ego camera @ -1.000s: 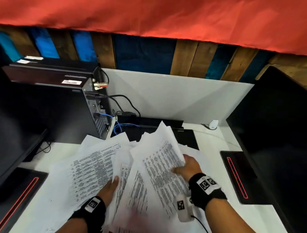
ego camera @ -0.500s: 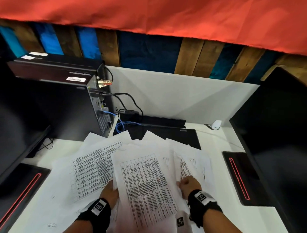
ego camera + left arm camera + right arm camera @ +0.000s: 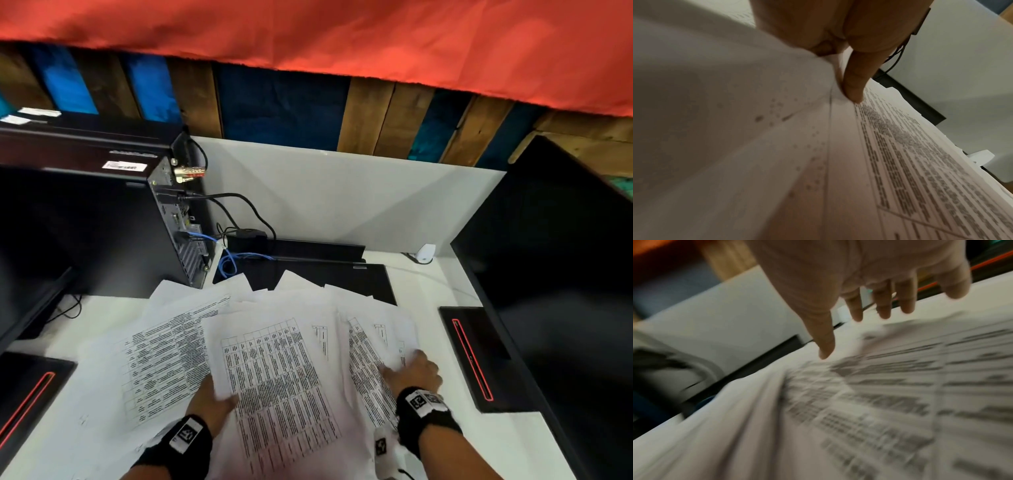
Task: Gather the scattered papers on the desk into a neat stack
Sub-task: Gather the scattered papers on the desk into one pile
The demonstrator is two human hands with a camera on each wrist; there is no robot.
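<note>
Several printed sheets lie fanned over the white desk (image 3: 428,301). A table-printed centre sheet (image 3: 281,383) tops the pile, with a wider sheet (image 3: 164,356) to its left and more sheets (image 3: 370,346) to its right. My left hand (image 3: 214,399) pinches the centre sheet's left edge, and the thumb (image 3: 855,84) lies on top of the paper (image 3: 900,154). My right hand (image 3: 412,371) lies with straight, spread fingers (image 3: 881,305) on the right-hand sheets (image 3: 879,394). The right wrist view is blurred.
A black computer tower (image 3: 102,222) with cables (image 3: 229,263) stands at the back left. A flat black device (image 3: 329,277) lies behind the papers. A dark monitor (image 3: 555,274) and its red-lit base (image 3: 472,356) close off the right side; another base (image 3: 27,394) sits at the left.
The sheet my right hand held up now lies flat on the centre of the pile. That hand has moved right onto the right-hand sheets. My left hand stays at the pile's left edge.
</note>
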